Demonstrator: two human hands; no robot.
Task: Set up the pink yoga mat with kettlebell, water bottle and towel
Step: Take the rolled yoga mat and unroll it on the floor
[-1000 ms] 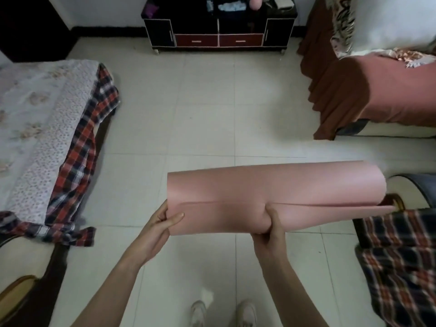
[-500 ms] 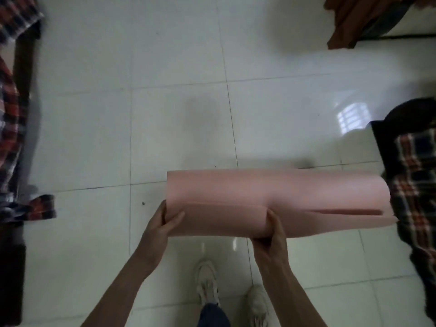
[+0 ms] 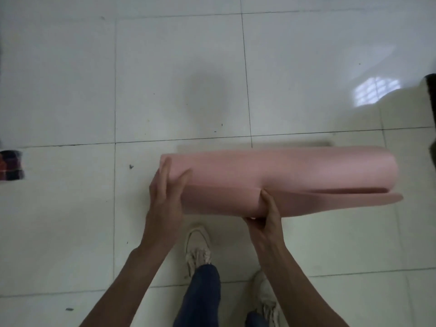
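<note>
Above the white tiled floor, just ahead of my shoes, I carry the rolled pink yoga mat. My left hand cups its end, my right hand pinches the loose flap. I judge it best to lower it flat, pinning the flap before unrolling away from me.

Pink yoga mat; rolled, crosswise

Now tilted further down than a second ago: bed, cabinet and plaid cloths gone from frame, only white floor tiles behind. Pink yoga mat roll lower, nearer the tiles. Left hand shifted, fingers flattened over the roll's left end. Left shoe stepped forward.
</note>
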